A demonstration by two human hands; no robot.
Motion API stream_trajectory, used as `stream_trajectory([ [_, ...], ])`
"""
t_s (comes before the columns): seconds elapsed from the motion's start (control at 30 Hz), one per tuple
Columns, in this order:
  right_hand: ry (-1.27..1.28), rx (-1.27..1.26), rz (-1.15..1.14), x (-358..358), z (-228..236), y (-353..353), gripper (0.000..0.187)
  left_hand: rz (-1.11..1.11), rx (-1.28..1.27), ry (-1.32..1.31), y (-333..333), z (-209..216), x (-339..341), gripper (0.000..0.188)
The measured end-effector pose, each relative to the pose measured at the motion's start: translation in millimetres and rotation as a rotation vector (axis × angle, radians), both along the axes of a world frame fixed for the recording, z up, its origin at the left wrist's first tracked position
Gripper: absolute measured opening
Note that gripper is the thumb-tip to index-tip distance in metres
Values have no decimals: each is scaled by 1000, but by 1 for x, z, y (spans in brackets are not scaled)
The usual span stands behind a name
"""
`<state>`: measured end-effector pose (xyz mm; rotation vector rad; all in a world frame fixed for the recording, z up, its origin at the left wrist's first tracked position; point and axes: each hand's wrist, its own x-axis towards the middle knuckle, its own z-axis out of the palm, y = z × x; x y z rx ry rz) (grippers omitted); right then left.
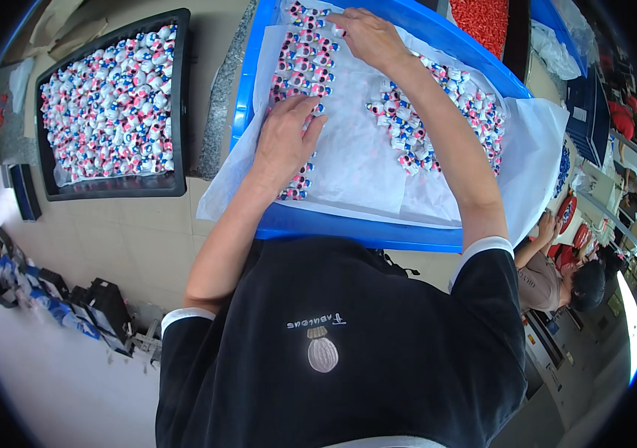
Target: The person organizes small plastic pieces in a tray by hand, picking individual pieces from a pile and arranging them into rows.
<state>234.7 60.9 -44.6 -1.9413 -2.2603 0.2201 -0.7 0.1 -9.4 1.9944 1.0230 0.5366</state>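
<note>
Small white, pink and blue toy figures [303, 63] lie in close rows along the left side of a blue tray [242, 97] lined with white paper [348, 179]. My left hand [285, 138] rests over these rows, fingers stretched forward and thumb apart, covering some figures. At the far end of the rows, my right hand [372, 39] has its fingers closed around a small toy figure [338, 31], partly hidden by the fingertips. A loose heap of the same figures [411, 123] spreads over the tray's right half, partly behind my right forearm.
A black crate [180, 112] full of similar figures stands to the left. Many small red pieces [479, 22] fill a container at the far right, near clear plastic bags [553, 48]. Another person [550, 280] works at the right, holding a red item.
</note>
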Motion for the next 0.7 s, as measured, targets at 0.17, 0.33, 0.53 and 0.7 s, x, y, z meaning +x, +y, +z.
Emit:
stream_trajectory([
  [0.17,174,-76,-69,2,3,-6,45,5,6,-9,1,-1,-1,30],
  [0.33,-55,44,-420,31,45,-47,25,14,-22,5,1,1,-1,32],
  [0.53,-120,-91,-472,31,33,-62,22,-56,-93,60,0,-2,1,34],
  [0.7,-207,-13,-505,19,13,-58,26,-63,-73,61,-2,-5,1,33],
])
